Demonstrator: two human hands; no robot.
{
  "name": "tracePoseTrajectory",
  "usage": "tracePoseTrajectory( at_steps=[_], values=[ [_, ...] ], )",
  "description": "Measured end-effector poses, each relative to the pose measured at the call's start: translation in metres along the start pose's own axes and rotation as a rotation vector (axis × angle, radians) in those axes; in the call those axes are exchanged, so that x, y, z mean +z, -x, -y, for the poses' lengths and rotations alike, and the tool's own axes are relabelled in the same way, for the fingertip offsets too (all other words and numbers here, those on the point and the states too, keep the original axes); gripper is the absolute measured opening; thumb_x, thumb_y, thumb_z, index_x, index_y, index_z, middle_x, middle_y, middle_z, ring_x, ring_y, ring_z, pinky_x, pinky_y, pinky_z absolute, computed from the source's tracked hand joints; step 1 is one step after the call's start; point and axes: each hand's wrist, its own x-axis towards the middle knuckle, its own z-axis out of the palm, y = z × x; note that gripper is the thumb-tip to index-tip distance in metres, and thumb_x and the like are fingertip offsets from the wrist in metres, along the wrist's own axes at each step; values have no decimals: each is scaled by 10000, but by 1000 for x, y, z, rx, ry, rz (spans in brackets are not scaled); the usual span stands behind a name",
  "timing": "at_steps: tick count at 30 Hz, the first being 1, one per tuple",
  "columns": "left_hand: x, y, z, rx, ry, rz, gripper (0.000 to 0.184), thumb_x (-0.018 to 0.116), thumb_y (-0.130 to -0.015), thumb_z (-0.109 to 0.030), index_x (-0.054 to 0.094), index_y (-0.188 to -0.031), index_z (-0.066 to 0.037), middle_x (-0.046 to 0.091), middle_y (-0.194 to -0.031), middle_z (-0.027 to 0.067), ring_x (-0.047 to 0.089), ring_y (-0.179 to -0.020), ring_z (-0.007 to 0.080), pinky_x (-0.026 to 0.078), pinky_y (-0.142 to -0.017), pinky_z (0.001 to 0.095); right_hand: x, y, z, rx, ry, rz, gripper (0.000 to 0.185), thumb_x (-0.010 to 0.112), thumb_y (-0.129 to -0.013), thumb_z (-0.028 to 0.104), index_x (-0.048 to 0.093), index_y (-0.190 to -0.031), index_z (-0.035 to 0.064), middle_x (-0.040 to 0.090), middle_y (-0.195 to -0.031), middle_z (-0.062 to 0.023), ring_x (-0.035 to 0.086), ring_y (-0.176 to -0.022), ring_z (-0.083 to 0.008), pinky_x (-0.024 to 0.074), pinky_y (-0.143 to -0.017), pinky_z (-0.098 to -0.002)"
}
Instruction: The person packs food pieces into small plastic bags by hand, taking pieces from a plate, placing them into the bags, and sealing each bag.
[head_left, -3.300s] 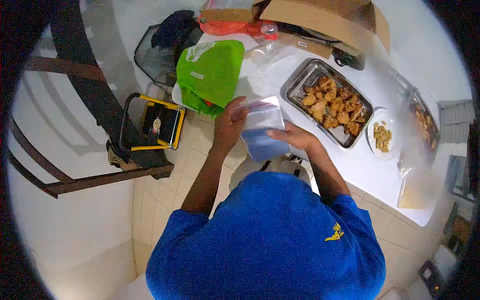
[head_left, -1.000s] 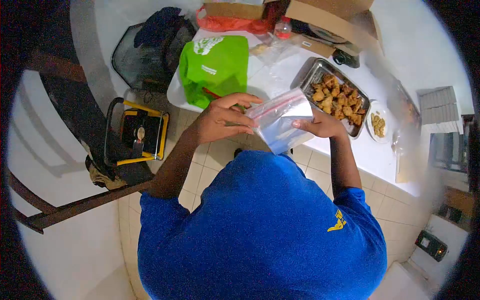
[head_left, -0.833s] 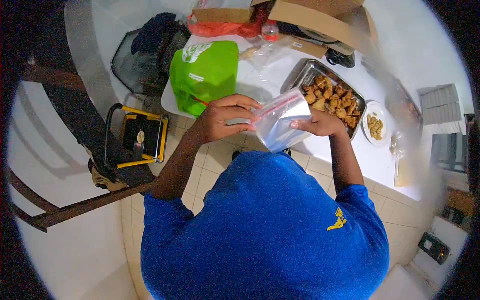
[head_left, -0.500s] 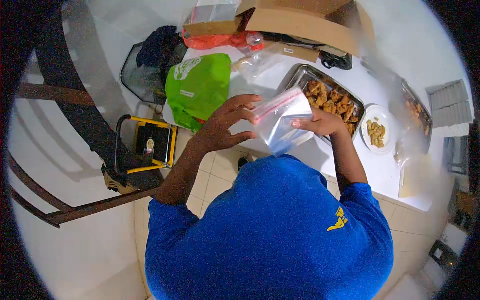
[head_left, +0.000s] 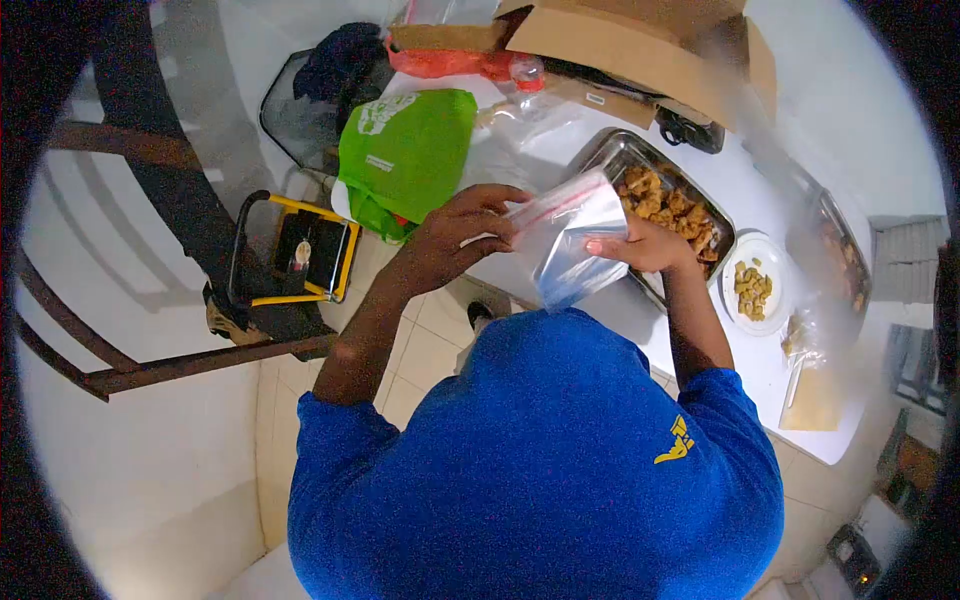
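My right hand [head_left: 650, 245] grips a clear zip-seal plastic bag [head_left: 578, 245] with a red line along its top edge, thumb across its front. It may be a stack of several bags; I cannot tell. My left hand [head_left: 468, 228] pinches the bag's left corner near the seal, thumb and fingers close together. Just beyond my right hand lies a metal tray [head_left: 603, 152] holding browned, fried-looking pieces of food [head_left: 668, 205]. Right of it is a white plate [head_left: 778, 312] with small yellowish-green pieces [head_left: 752, 290].
On the white table [head_left: 700, 345] are a green bag [head_left: 410, 150], a plastic bottle [head_left: 527, 75], an open cardboard box [head_left: 610, 45] and a second tray [head_left: 845, 250]. A yellow-and-black folding frame [head_left: 300, 255] stands left, near a dark stair railing [head_left: 215, 362].
My left thumb has closed in toward the fingers at the bag's corner. The view has shifted slightly; the bag stays in almost the same place in my right hand.
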Motion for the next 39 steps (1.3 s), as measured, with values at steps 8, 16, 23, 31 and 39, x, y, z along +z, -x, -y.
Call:
tracePoseTrajectory(
  at_steps=[8,16,23,31,39],
  values=[
    [-27,32,9,-256,236,-164,77,594,-831,-93,565,-884,-44,492,-1139,97,492,-1053,216,455,-842,318,8,-27,0,0,510,174,404,549,-881,384,561,-926,-17,581,-762,-129,523,-696,-161,429,-642,-332],
    [-11,41,2,-198,148,-354,212,630,-807,-168,539,-966,-60,478,-1135,112,493,-1048,215,451,-837,344,31,-39,11,65,434,99,487,503,-882,473,588,-935,-4,601,-786,-155,573,-729,-223,452,-656,-363],
    [-13,43,20,13,-271,-139,195,689,-720,-197,605,-838,-67,568,-907,98,557,-908,254,456,-764,369,41,-40,28,-98,409,69,424,513,-903,407,590,-920,-9,540,-671,-80,486,-639,-127,417,-584,-314],
    [-35,42,32,-451,186,-368,161,667,-793,-178,613,-802,-27,628,-859,71,579,-722,149,463,-627,297,43,-39,30,25,412,106,475,482,-898,454,590,-953,-5,617,-797,-148,572,-732,-223,453,-676,-354],
    [-22,27,18,-220,100,-348,225,681,-782,-223,667,-898,-31,648,-749,51,577,-633,151,473,-629,291,42,-34,42,100,411,168,470,512,-897,428,556,-1045,-15,612,-839,-124,553,-794,-160,445,-732,-317]
  ],
)
